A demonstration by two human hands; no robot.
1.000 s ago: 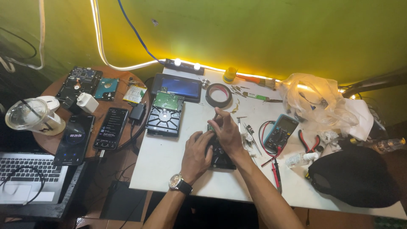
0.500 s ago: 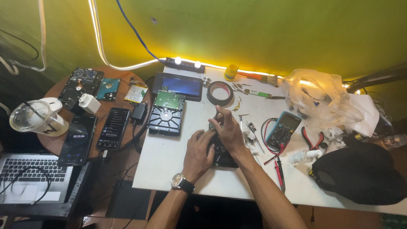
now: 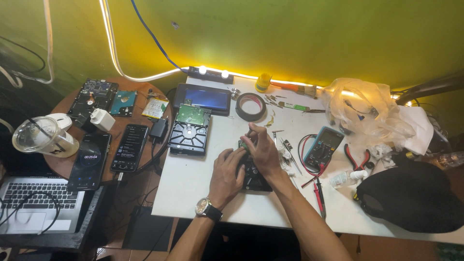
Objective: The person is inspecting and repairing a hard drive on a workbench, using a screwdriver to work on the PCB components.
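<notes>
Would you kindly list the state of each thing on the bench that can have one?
Hard drive under the hands: flat on the white table, partly covered.
Left hand: resting on that drive.
Right hand: fingers pinched above the drive; what they grip is unclear.
Second hard drive: circuit board up, untouched.
Two phones: screens lit.
Laptop: open.
Meter: lying flat, leads attached.
Tape roll: lying flat.
</notes>
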